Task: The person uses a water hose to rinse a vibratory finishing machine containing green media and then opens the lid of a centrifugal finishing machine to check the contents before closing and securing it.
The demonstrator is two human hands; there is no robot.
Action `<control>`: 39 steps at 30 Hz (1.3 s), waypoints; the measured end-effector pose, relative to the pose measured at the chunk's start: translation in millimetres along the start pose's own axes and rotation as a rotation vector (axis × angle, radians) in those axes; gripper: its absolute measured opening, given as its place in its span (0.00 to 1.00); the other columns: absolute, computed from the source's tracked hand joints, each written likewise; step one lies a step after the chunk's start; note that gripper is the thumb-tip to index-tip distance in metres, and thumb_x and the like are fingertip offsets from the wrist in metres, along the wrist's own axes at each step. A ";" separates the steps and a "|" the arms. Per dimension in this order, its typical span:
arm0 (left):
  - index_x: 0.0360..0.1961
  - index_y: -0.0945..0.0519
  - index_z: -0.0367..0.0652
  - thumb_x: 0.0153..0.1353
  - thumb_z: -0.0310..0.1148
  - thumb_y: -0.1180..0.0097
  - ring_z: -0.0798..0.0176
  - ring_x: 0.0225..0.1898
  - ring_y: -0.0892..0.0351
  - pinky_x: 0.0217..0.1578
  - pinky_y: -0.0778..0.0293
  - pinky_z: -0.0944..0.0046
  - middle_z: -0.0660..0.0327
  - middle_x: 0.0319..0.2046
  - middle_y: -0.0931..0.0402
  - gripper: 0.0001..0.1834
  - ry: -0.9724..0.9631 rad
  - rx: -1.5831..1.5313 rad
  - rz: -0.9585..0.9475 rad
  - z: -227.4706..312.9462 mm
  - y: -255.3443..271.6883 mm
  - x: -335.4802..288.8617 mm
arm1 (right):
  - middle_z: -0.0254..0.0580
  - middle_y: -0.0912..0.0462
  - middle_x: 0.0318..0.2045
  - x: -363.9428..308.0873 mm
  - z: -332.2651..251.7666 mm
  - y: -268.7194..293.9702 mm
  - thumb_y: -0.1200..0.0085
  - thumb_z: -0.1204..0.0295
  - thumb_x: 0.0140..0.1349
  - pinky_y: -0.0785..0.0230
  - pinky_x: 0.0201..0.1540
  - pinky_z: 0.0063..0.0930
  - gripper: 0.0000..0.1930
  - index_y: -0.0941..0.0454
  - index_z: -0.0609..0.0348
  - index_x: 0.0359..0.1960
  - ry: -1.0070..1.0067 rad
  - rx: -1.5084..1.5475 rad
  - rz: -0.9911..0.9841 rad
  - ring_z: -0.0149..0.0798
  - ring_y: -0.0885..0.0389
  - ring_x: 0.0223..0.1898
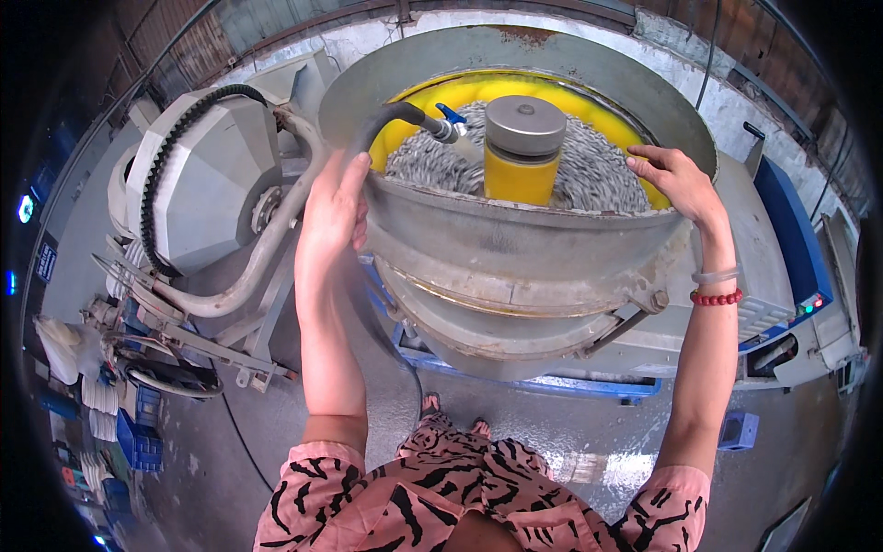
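Observation:
A large round metal tub (497,235) with a yellow lining (501,89) stands in front of me. Small grey pieces (593,152) lie in a ring inside it, blurred as if moving. From the middle rises a yellow post (521,175) with a grey metal cap (525,124). At the near left rim, my left hand (335,207) is closed around a dark hose (386,115). The hose's metal end with a blue valve handle (451,113) points over the pieces, and water seems to spray from it. My right hand (682,184) is at the right rim, fingers apart and holding nothing.
A light grey angular barrel (212,175) with a black toothed belt and a bent pipe frame (244,290) stands left. Blue crates (140,440) sit at the lower left. A blue and grey machine body (782,221) flanks the tub's right. The floor (589,442) looks wet.

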State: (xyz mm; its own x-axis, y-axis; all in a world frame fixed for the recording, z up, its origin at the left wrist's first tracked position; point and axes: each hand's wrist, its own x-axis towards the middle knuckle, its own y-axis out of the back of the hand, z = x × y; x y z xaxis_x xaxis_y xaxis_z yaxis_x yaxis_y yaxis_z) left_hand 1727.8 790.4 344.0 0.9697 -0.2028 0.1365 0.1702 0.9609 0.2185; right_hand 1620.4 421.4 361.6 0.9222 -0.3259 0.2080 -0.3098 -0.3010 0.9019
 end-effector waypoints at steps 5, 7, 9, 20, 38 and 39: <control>0.46 0.32 0.39 0.67 0.47 0.55 0.75 0.08 0.49 0.08 0.47 0.71 0.71 0.09 0.47 0.20 -0.049 0.002 0.020 -2.2 -1.7 1.3 | 0.48 0.20 0.46 -0.5 0.9 -0.1 0.52 0.47 0.58 0.35 0.53 0.33 0.28 0.24 0.54 0.52 -0.007 0.006 0.001 0.46 0.23 0.51; 0.46 0.31 0.39 0.66 0.46 0.55 0.74 0.09 0.46 0.09 0.45 0.71 0.70 0.11 0.45 0.19 -0.039 0.001 0.017 -2.1 -0.3 0.0 | 0.48 0.20 0.46 -0.4 0.0 0.2 0.51 0.47 0.58 0.35 0.53 0.33 0.28 0.24 0.54 0.52 -0.023 0.001 -0.006 0.46 0.23 0.51; 0.46 0.29 0.39 0.65 0.44 0.54 0.74 0.11 0.44 0.11 0.44 0.70 0.69 0.13 0.44 0.19 -0.030 0.003 0.016 -2.0 0.6 -0.8 | 0.48 0.20 0.46 -1.1 -0.1 -0.5 0.51 0.47 0.58 0.35 0.53 0.33 0.28 0.24 0.55 0.52 -0.014 0.003 0.001 0.46 0.23 0.50; 0.46 0.29 0.40 0.65 0.44 0.54 0.73 0.10 0.45 0.10 0.44 0.70 0.69 0.13 0.44 0.19 -0.007 -0.005 0.021 -0.9 -1.7 0.3 | 0.50 0.20 0.45 1.8 4.8 -1.6 0.51 0.47 0.58 0.34 0.52 0.33 0.28 0.24 0.54 0.52 0.006 0.029 -0.002 0.47 0.22 0.49; 0.56 0.33 0.41 0.65 0.44 0.55 0.74 0.10 0.44 0.10 0.44 0.70 0.69 0.13 0.44 0.23 -0.030 0.012 0.035 -3.0 -1.9 0.2 | 0.48 0.18 0.42 1.9 5.8 -2.9 0.51 0.46 0.58 0.33 0.51 0.33 0.28 0.23 0.54 0.51 0.026 0.032 0.023 0.45 0.21 0.48; 0.56 0.33 0.41 0.65 0.44 0.55 0.74 0.10 0.44 0.10 0.44 0.70 0.69 0.13 0.44 0.23 -0.032 0.011 0.036 -2.7 -2.0 0.0 | 0.48 0.18 0.42 2.5 6.8 -2.8 0.51 0.46 0.58 0.33 0.51 0.33 0.28 0.23 0.54 0.51 0.011 0.030 0.010 0.45 0.21 0.48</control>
State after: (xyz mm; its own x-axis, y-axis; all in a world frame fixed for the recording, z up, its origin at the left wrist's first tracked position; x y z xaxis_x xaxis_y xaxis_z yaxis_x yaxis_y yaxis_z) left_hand 1727.9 789.0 340.9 0.9690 -0.1744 0.1751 0.1334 0.9656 0.2231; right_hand 1622.0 415.3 357.1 0.9217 -0.3187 0.2211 -0.3253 -0.3248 0.8881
